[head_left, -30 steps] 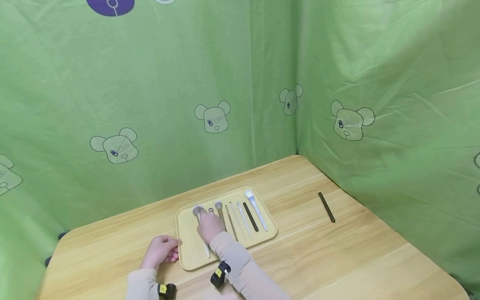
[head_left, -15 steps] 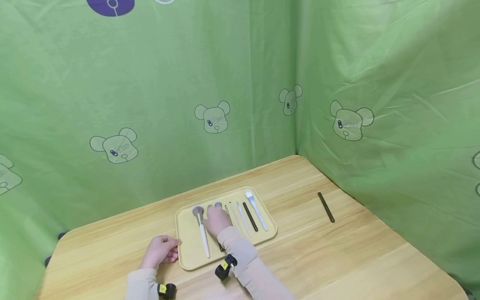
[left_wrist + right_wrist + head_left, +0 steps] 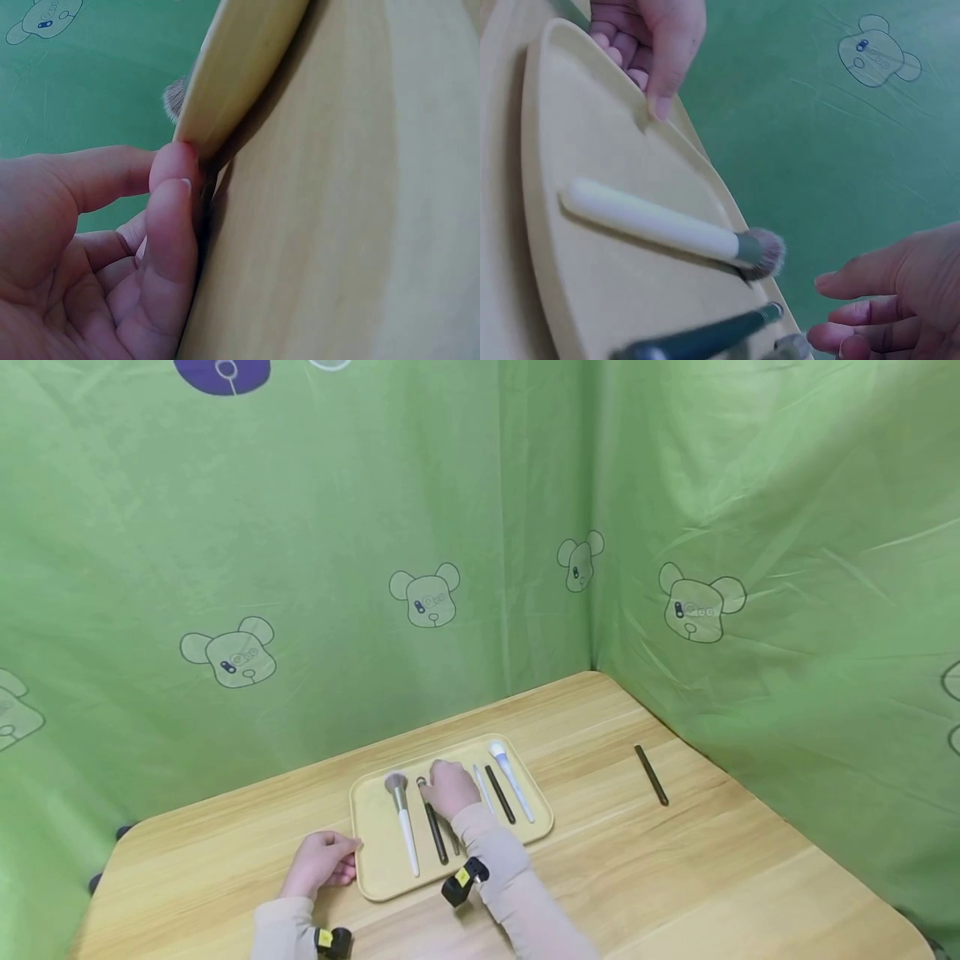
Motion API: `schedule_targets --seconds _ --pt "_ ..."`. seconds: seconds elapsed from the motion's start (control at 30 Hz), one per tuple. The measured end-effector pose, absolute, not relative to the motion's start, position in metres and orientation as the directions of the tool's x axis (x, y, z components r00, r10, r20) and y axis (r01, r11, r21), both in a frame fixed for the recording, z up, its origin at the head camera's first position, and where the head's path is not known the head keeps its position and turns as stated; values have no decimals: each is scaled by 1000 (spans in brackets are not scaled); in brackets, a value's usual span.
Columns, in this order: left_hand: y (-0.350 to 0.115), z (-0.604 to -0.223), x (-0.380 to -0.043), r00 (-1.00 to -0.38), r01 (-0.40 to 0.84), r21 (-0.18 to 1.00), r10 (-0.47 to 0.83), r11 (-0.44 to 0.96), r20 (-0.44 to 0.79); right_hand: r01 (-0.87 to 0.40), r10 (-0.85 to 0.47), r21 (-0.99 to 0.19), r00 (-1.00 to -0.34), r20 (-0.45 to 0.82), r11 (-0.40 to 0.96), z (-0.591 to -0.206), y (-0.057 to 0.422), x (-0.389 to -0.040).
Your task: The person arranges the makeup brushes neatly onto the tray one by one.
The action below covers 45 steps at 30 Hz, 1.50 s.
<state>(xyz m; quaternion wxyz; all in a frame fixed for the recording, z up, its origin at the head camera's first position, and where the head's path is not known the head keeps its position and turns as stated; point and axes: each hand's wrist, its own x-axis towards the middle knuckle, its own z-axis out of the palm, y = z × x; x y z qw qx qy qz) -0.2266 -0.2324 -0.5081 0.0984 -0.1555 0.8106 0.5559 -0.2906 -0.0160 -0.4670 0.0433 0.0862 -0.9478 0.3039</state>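
A pale yellow tray [image 3: 373, 864] lies on the table, bearing a row of makeup brushes. My left hand [image 3: 321, 862] pinches its left rim, with the thumb [image 3: 660, 105] over the edge. My right hand [image 3: 452, 789] hovers over the middle brushes, covering some. In the right wrist view its fingers [image 3: 874, 281] are loosely bent, with nothing between them. Left of that hand lie a large makeup brush with a white handle [image 3: 408, 842] and a black-handled makeup brush [image 3: 437, 837]. To its right are a thin white stick [image 3: 483, 787], a black stick [image 3: 500, 795] and a white-and-blue brush [image 3: 516, 787].
A dark slim stick [image 3: 651, 774] lies alone on the wooden table [image 3: 675, 877], right of the tray. Green cloth [image 3: 322, 527] with bear-head drawings hangs behind the table and along its right side.
My right hand has moved rightward across the tray, from the large white-handled brush to the middle brushes, uncovering the black-handled one. My left hand has stayed at the tray's rim.
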Motion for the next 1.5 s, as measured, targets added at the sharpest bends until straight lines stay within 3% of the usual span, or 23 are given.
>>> schedule_targets --seconds 0.93,1.5 --pt "-231 -508 -225 -933 -361 869 -141 339 -332 -89 12 -529 -983 185 844 -459 96 -315" --pt "-233 -509 -226 -932 -361 870 -146 337 -331 -34 69 -460 -976 206 887 -467 200 -325"
